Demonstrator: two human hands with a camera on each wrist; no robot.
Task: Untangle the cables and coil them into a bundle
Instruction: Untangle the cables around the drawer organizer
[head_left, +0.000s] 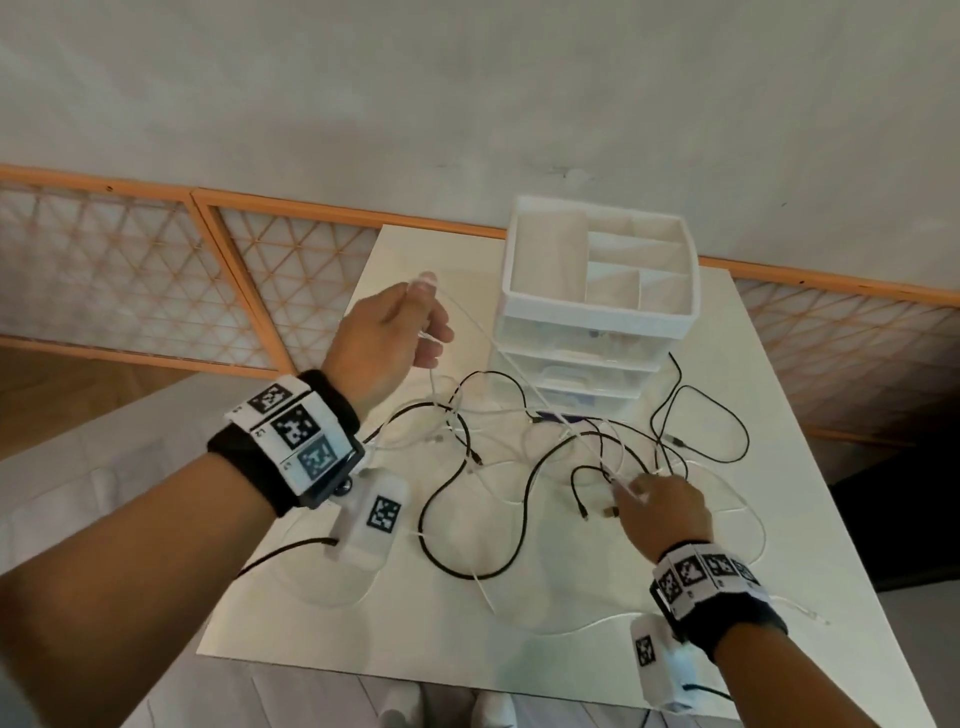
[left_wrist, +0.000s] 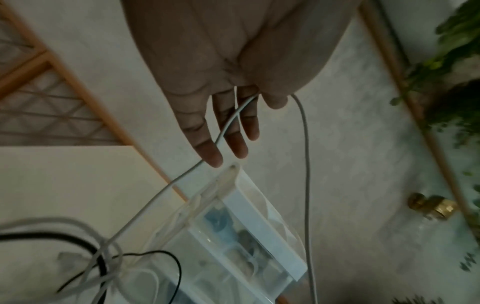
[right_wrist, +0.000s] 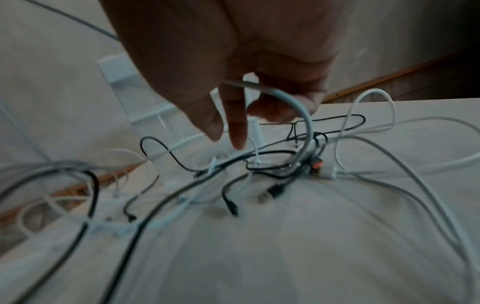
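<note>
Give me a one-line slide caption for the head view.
Left hand lifts a white cable from the tangled black and white cables while right hand pinches another strand beside the drawer organizer.

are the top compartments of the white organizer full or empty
Empty. In the head view the white organizer stands upright on the table, and its open top compartments show only bare white floors and dividers, no cables inside.

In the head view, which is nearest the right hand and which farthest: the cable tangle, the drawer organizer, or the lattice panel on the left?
From the right hand:
1. Cable tangle: nearest, right under its fingers, mid-table.
2. Drawer organizer: farther back, at the table's far edge.
3. Lattice panel: farthest, off the table on the left.
</note>
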